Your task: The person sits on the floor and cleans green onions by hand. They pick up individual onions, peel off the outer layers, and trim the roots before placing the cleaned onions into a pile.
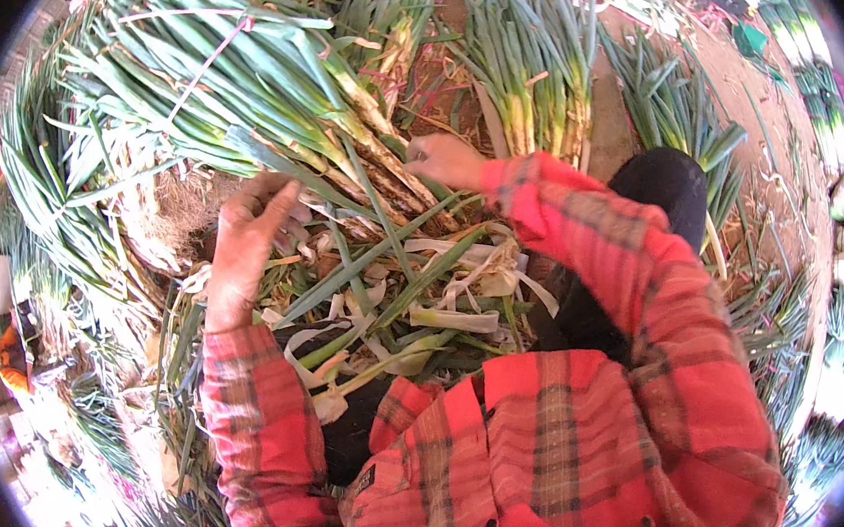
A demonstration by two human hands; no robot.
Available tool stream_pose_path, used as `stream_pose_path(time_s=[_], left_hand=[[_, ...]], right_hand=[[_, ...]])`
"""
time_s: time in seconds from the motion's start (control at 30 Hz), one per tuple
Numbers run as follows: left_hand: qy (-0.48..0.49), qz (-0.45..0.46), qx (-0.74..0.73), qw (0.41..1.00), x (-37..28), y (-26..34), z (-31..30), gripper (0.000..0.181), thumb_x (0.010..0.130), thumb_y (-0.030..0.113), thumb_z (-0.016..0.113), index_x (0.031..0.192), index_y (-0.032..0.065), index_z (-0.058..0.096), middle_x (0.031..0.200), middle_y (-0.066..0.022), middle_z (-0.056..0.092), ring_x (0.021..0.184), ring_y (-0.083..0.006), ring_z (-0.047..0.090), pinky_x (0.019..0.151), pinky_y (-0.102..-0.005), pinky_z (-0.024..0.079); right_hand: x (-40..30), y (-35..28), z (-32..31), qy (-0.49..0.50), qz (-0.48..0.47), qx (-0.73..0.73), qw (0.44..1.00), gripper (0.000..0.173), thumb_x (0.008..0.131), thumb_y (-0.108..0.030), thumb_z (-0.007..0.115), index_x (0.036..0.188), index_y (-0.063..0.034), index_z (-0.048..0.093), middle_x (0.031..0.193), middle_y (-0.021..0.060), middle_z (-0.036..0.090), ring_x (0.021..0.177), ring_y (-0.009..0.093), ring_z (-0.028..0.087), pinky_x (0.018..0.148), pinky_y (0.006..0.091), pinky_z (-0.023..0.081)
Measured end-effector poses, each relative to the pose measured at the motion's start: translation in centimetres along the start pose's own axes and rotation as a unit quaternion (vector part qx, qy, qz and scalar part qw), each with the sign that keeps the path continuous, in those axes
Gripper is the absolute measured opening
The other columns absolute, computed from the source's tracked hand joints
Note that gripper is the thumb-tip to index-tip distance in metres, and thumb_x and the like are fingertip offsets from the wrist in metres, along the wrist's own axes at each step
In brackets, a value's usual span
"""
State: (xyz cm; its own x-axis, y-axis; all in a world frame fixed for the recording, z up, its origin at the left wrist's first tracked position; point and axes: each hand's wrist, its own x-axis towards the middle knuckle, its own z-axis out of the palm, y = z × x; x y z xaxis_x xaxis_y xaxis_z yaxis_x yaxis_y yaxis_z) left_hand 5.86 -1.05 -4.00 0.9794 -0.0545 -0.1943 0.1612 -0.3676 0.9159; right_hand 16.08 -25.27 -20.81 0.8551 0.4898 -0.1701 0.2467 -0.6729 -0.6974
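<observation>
A large bunch of green onions (256,91) lies in front of me, its leaves to the upper left and soiled stalks pointing down right. Pink twine (209,68) crosses its leaves. My left hand (252,230) is at the near side of the bunch, thumb and fingers close together beside a loose leaf; what lies between them is unclear. My right hand (446,160) is at the far side of the stalks, fingers curled, its grip not clear. Stripped leaves and pale peelings (420,286) are heaped between my arms, over my lap.
More green onion bunches stand or lie beyond (532,85), at the upper right (662,96) and at the left (60,179). My dark-clad knee (662,187) is at the right. A person in orange (11,359) is far off at the lower left.
</observation>
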Motion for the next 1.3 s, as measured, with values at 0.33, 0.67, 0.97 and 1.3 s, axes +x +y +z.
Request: stream_pose_path(time_s=[0.33,0.67,0.97,1.3], left_hand=[[-0.054,-0.029,0.044,0.997,-0.9,-0.5,0.9,0.019,0.088,0.015,0.059,0.095,-0.0025,0.058,0.068,-0.0006,0.055,0.059,-0.0052,0.049,0.054,-0.0206,0.041],[-0.053,-0.003,0.081,0.995,-0.2,-0.2,1.3,0.018,0.087,0.015,0.059,0.092,-0.0029,0.059,0.066,-0.0018,0.055,0.057,-0.0067,0.049,0.051,-0.0228,0.041],[0.065,-0.013,-0.048,0.997,1.8,-1.8,1.3,0.036,0.087,0.028,0.058,0.104,-0.0039,0.056,0.075,-0.0063,0.061,0.054,-0.0096,0.057,0.043,-0.0217,0.043],[-0.231,-0.034,-0.48,0.845,2.5,-0.8,7.1,0.054,0.086,0.046,0.055,0.124,0.0082,0.045,0.116,-0.0073,0.056,0.104,-0.0231,0.055,0.093,-0.0425,0.04]], right_hand=[[5.7,3.2,11.1,0.12,0.12,0.004,0.986,0.062,0.073,-0.041,0.066,0.112,0.0051,0.051,0.102,0.0235,0.055,0.096,0.037,0.054,0.087,0.0414,0.041],[2.6,1.0,5.3,0.074,0.035,0.46,0.884,0.053,0.083,-0.034,0.059,0.115,0.008,0.053,0.102,0.0111,0.061,0.091,0.016,0.054,0.084,0.0297,0.041],[-11.0,-6.5,-5.3,0.0,0.037,0.217,0.975,0.072,0.086,-0.039,0.055,0.131,0.0129,0.031,0.136,0.0273,0.035,0.127,0.032,0.034,0.105,0.0318,0.025],[-27.8,-14.1,-11.2,-0.007,0.008,0.083,0.997,0.041,0.087,-0.021,0.06,0.115,0.0041,0.046,0.074,0.012,0.055,0.064,0.013,0.054,0.057,0.031,0.041]])
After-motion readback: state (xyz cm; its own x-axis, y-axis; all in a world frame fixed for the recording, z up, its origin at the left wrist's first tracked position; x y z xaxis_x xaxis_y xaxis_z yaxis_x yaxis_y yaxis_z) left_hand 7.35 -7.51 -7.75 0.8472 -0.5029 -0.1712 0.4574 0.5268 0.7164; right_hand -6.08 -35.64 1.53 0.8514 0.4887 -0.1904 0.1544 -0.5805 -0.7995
